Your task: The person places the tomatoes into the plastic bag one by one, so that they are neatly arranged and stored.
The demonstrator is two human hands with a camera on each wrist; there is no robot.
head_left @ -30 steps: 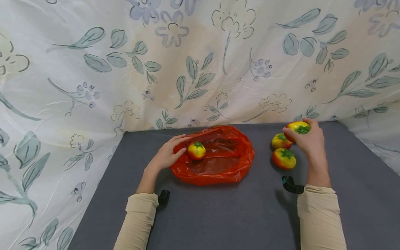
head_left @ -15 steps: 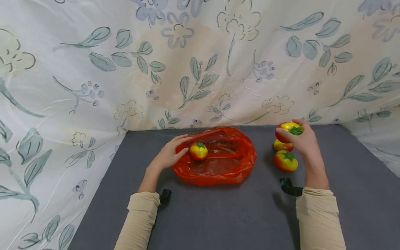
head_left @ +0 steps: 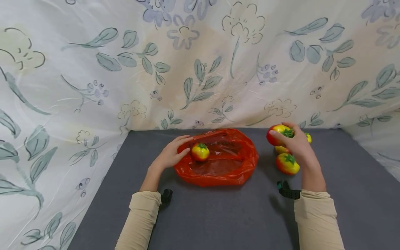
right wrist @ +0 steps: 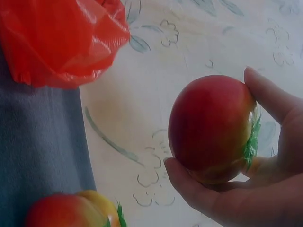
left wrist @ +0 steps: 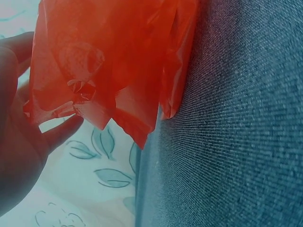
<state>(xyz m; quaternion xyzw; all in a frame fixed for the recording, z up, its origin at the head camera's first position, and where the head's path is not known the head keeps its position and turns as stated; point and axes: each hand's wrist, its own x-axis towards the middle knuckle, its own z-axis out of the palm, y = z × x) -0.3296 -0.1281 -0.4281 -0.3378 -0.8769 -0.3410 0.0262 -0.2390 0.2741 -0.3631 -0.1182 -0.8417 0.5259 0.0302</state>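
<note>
A red plastic bag (head_left: pixel 215 180) lies with its mouth spread on the dark cloth. Inside it, near the left rim, sits a red-and-yellow tomato (head_left: pixel 200 152) with a green leafy top. My left hand (head_left: pixel 169 152) holds the bag's left rim, thumb on the inner side and fingers along the back edge. To the right, my right hand (head_left: pixel 297 142) grips another tomato (right wrist: pixel 210 127) between thumb and fingers, raised off the table. Under and beside that hand are more tomatoes: one in front (head_left: pixel 287 164), one partly covered (head_left: pixel 282 150), and one mostly hidden behind the fingers (head_left: pixel 308 138).
A dark grey cloth (head_left: pixel 225 218) covers the table. Pale floral fabric (head_left: pixel 187 69) hangs along the back and left side. A dark wrist camera (head_left: pixel 289 191) is strapped at the right wrist.
My right hand has carried its tomato left toward the bag, uncovering another tomato behind it. My left hand stays at the bag's rim. The head view has shifted slightly.
</note>
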